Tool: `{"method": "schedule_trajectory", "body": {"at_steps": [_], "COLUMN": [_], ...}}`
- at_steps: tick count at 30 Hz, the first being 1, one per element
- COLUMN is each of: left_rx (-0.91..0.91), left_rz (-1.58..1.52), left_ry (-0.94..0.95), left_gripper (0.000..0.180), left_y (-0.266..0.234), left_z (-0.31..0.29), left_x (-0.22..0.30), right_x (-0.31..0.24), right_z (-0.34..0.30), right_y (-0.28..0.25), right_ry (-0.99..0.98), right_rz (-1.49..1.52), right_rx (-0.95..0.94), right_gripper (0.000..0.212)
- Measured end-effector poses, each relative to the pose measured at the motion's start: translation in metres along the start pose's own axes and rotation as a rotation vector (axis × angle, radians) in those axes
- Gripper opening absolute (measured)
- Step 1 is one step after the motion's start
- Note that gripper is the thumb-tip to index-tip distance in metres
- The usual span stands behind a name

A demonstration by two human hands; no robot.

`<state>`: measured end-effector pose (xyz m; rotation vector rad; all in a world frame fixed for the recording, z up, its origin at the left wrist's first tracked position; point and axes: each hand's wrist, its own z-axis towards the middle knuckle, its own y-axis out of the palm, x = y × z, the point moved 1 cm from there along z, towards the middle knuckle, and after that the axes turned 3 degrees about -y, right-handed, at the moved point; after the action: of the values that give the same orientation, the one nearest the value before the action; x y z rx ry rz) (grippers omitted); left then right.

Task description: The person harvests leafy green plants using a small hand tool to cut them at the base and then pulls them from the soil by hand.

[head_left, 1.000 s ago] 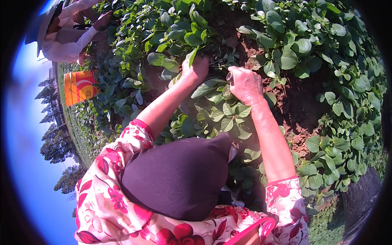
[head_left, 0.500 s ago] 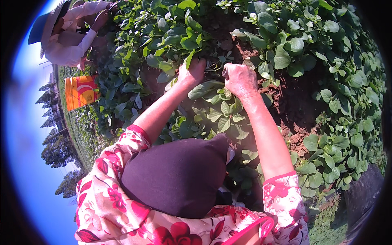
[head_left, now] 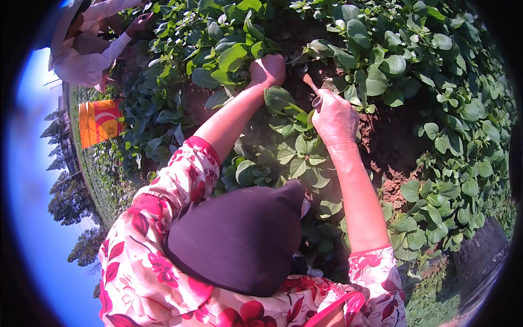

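In my right hand [head_left: 335, 120] is a small hand tool [head_left: 310, 83] with a narrow, rusty-brown blade and a round, tube-like handle end. My fingers wrap round its handle, and the blade points up and left, just above the soil. My left hand [head_left: 268, 70] is closed low among the leafy green plants [head_left: 234, 57], to the left of the blade. Its fingertips are hidden, so what it grips cannot be made out. Directly below, between my forearms, grow a broad-leaved plant [head_left: 279, 101] and a pointed-leaf plant [head_left: 300, 152].
Dense leafy plants [head_left: 463, 147] fill the right side, with reddish soil [head_left: 395, 188] between rows. An orange bucket [head_left: 102, 123] stands at the left. Beyond it, another person [head_left: 84, 60] in a pale top bends over the plants. My dark-clad knee [head_left: 234, 240] is below my arms.
My left hand has moved up and slightly right, deeper among the plants. My right hand has drawn back down and to the right, and the tool's blade now shows.
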<state>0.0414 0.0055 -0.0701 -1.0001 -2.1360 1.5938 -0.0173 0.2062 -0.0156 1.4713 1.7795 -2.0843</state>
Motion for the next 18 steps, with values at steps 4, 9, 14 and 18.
{"method": "schedule_trajectory", "body": {"at_steps": [4, 9, 14, 18], "left_rx": [0.052, 0.181, 0.395, 0.410], "left_rz": [-0.021, -0.042, -0.371, -0.474], "left_ry": [0.078, 0.127, -0.443, 0.055], "left_gripper": [0.018, 0.018, 0.014, 0.011], "left_y": [0.004, 0.011, 0.026, 0.057], "left_z": [0.005, 0.008, -0.013, 0.004], "left_x": [-0.005, -0.011, 0.010, -0.034], "right_x": [-0.012, -0.006, -0.002, -0.013], "right_z": [0.020, 0.033, 0.010, 0.007], "right_y": [0.009, 0.016, -0.003, 0.016], "right_ry": [0.028, 0.028, 0.024, 0.060], "right_rz": [-0.003, 0.038, 0.053, 0.236], "right_rx": [-0.100, -0.068, -0.055, 0.012], "right_gripper": [0.013, 0.012, 0.012, 0.015]}}
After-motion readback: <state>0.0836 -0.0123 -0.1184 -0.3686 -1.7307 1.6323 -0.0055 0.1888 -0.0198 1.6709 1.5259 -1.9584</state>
